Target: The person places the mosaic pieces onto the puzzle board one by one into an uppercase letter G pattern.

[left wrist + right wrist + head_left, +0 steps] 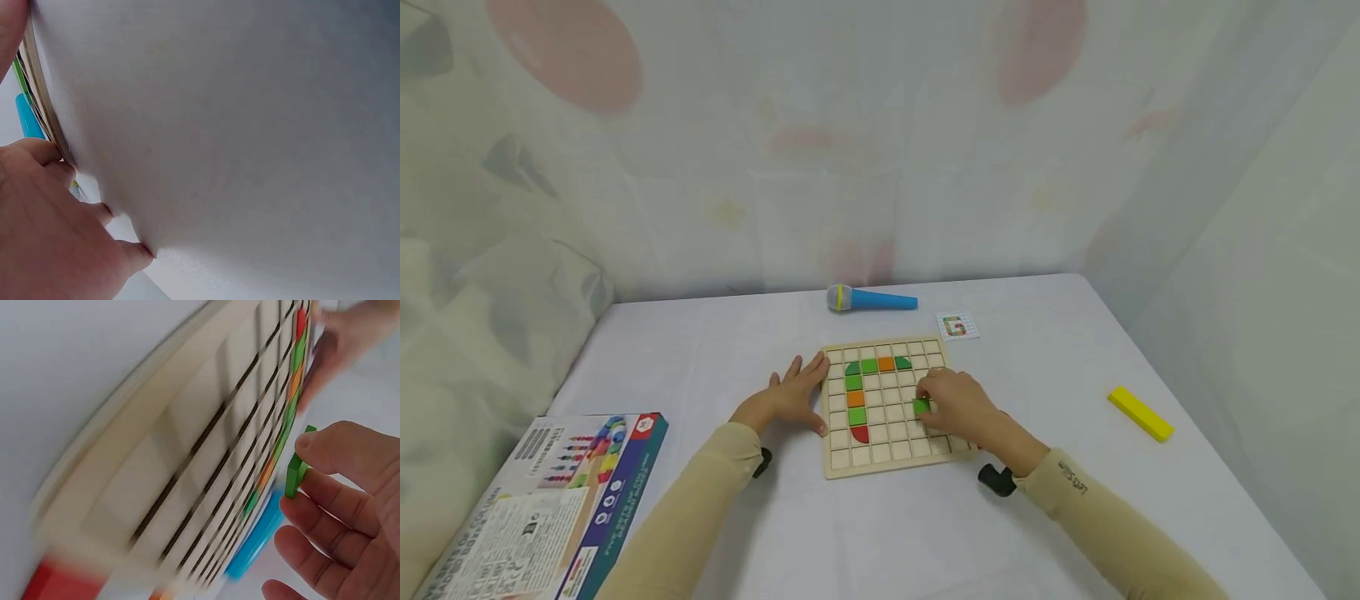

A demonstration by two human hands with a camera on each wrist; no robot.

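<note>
Right now the right hand [958, 408] pinches a green tile [921, 407] just above the grid board [880, 462], right of the laid column of tiles, while the left hand [793, 396] lies flat, fingers straight, against the board's left edge.

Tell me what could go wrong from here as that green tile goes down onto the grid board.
1. The right hand pinches the green tile only by its edges; a light grip like this could let it slip.
2. Tiles already laid, such as the red piece, sit close by, and a knuckle may nudge them.
3. The left hand steadies the board on one side only, so it could skid on the smooth tablecloth.
</note>
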